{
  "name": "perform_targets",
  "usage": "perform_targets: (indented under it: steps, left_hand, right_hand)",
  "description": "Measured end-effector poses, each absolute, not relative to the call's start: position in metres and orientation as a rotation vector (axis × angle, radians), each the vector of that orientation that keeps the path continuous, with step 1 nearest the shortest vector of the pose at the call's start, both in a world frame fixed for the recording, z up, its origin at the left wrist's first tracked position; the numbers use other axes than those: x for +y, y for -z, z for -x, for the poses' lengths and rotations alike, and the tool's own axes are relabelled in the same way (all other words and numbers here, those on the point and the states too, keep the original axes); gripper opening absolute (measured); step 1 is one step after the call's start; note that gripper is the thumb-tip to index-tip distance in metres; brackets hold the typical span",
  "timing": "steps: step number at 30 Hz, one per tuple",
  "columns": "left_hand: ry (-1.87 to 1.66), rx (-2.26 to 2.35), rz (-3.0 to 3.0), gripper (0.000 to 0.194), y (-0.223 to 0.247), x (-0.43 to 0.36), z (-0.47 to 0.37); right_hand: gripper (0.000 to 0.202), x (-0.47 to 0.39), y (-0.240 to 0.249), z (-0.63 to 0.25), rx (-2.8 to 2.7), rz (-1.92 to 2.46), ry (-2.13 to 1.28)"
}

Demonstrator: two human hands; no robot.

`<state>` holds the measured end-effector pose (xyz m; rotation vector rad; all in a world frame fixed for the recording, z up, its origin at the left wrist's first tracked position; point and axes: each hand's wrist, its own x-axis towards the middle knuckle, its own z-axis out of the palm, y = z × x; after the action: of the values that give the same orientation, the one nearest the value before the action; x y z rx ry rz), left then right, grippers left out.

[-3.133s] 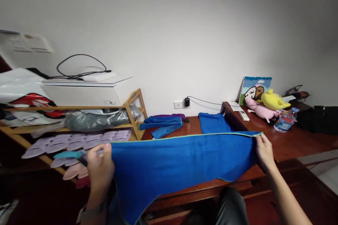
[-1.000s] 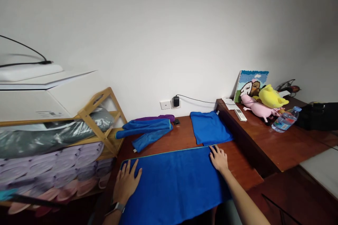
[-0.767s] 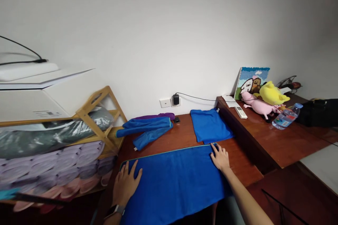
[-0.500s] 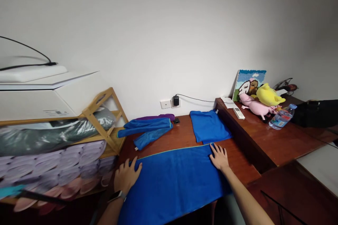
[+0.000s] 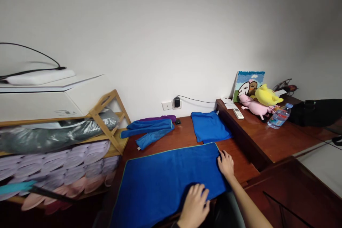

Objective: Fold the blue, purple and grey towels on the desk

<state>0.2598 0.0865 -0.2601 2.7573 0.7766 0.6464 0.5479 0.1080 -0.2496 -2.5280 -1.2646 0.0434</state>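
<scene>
A large blue towel (image 5: 160, 174) with a light green edge lies spread over the wooden desk, its near side reaching the front edge. My right hand (image 5: 226, 164) is at the towel's right edge, just below the far right corner, with bent fingers closed on the edge. Over the near side of the towel is my left hand (image 5: 195, 205), its fingers slightly bent and apart, holding nothing that I can see. A folded blue towel (image 5: 211, 127) lies behind the large one. Two narrow folded blue towels (image 5: 151, 128) lie at the far left.
A purple cloth (image 5: 157, 118) lies by the wall, near a plugged-in black adapter (image 5: 177, 102). On the raised right surface are a remote control (image 5: 238, 113), plush toys (image 5: 267, 95) and a water bottle (image 5: 280, 115). A wooden rack (image 5: 108, 108) with slippers stands left.
My left hand has left the towel's far left corner and moved right and nearer, to the front side. My right hand has slid from the far right corner onto the right edge.
</scene>
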Motion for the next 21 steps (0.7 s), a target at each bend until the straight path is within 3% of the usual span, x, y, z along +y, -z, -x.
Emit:
perform_targets:
  steps: [4, 9, 21]
  left_hand:
    - [-0.401, 0.480, -2.927, 0.067, 0.278, 0.047, -0.357]
    - [-0.385, 0.633, -3.015, 0.034, 0.299, 0.043, -0.411]
    - [-0.474, 0.413, -3.115, 0.036, 0.293, 0.045, -0.397]
  right_hand:
    - [0.059, 0.105, 0.245, -0.548, -1.284, 2.568, -0.107]
    - [0.059, 0.114, 0.243, -0.543, -1.276, 2.615, -0.052]
    - [0.059, 0.119, 0.241, -0.551, -1.138, 2.553, -0.238]
